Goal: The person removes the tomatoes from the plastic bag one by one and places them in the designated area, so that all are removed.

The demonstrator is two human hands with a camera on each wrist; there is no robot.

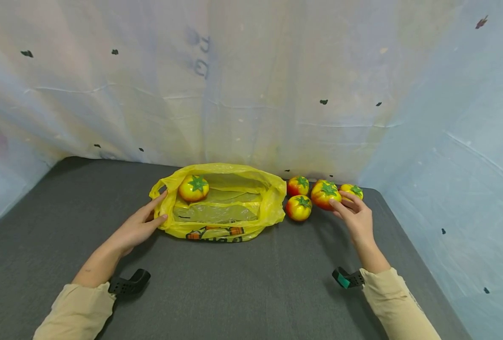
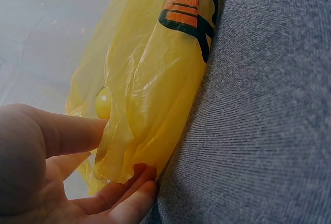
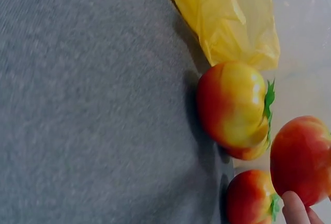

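Observation:
A yellow plastic bag lies with its mouth open on the dark table, one tomato inside at its left end. My left hand holds the bag's left edge; in the left wrist view the thumb is on the thin plastic and the other fingers curl at its lower edge. Right of the bag, my right hand grips a red-and-yellow tomato with a green leafy top by its side. The right wrist view shows this tomato raised off the table, fingertips against it.
Two tomatoes, one behind and one in front, sit close to the bag's right end. Another tomato is partly hidden behind my right fingers. Pale sheeting hangs along the table's back edge and right side.

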